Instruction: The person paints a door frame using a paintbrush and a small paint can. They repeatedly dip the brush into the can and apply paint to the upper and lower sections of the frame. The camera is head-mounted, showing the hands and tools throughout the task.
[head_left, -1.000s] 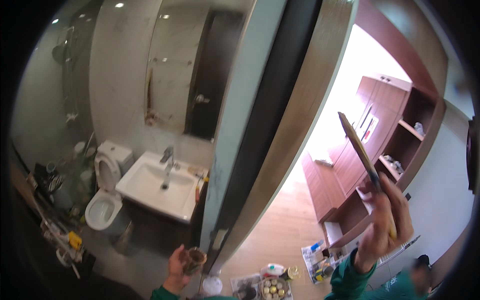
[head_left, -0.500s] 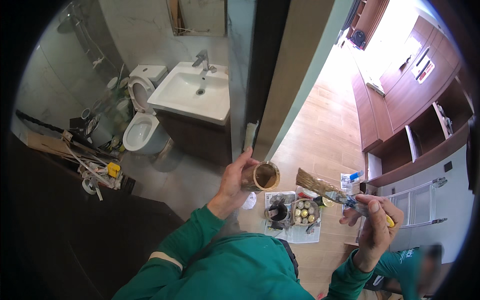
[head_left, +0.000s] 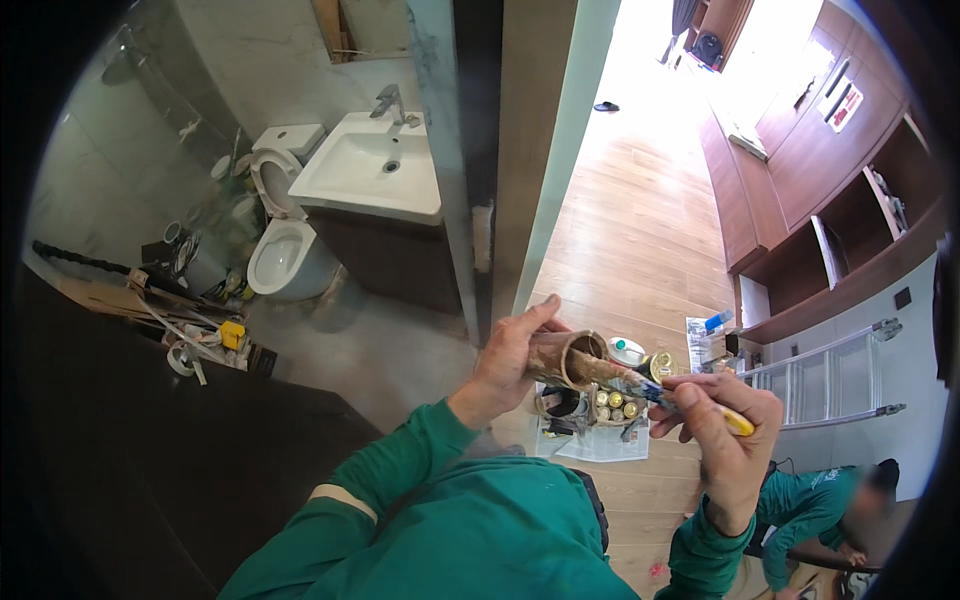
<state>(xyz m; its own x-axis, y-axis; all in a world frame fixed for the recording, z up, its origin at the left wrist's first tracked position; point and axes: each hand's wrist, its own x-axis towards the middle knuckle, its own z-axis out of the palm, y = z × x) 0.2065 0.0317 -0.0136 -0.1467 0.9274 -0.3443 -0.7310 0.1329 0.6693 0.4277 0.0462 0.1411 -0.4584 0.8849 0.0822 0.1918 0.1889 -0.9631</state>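
Observation:
My left hand (head_left: pixel 502 362) is wrapped round a brown, stained cylindrical cup (head_left: pixel 552 357), tipped so that its open mouth faces right. In my right hand (head_left: pixel 735 440) is a paintbrush (head_left: pixel 640 385) with a paint-smeared ferrule and a yellow handle end. The brush points left, its bristles inside the mouth of the cup, where their tips are hidden. Beyond and below the cup, a box of several small gold-topped cans (head_left: pixel 616 408) sits on newspaper (head_left: pixel 610 448) on the floor.
A door frame (head_left: pixel 530 150) stands ahead, with a sink (head_left: pixel 370 170) and toilet (head_left: pixel 283 262) to its left. A dark panel (head_left: pixel 230 470) fills the lower left. On the right are a ladder (head_left: pixel 830 390), wooden shelving (head_left: pixel 800 280) and a crouching co-worker in green (head_left: pixel 810 505).
My left hand has brought the cup right and away from the door frame. The brush has moved left and down, its bristles now in the cup. The co-worker shows more fully.

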